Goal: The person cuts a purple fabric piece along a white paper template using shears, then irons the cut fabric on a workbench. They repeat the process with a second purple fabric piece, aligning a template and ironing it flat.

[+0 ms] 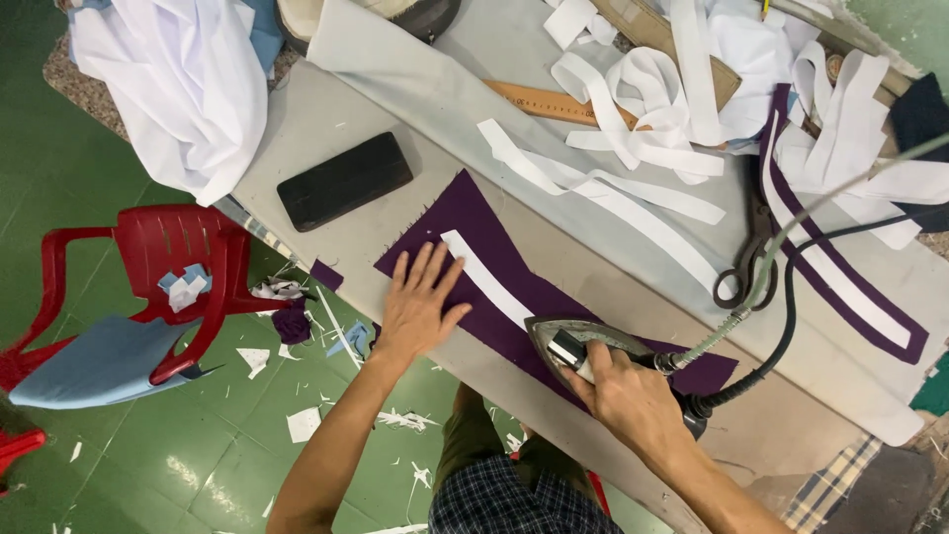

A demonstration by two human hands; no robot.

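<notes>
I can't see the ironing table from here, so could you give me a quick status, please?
Left hand flat on purple fabric. Right hand grips iron on white strip. Scissors lie clear.

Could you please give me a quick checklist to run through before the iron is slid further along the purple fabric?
1. Left hand flat on the dark purple fabric piece, apart from the iron: ok.
2. Right hand gripping the grey steam iron by its handle: ok.
3. White interfacing strip lying flat ahead of the iron: ok.
4. Black power cord off the fabric piece: ok.
5. Black metal scissors out of the iron's path: ok.
6. Iron heat: cannot tell.
</notes>
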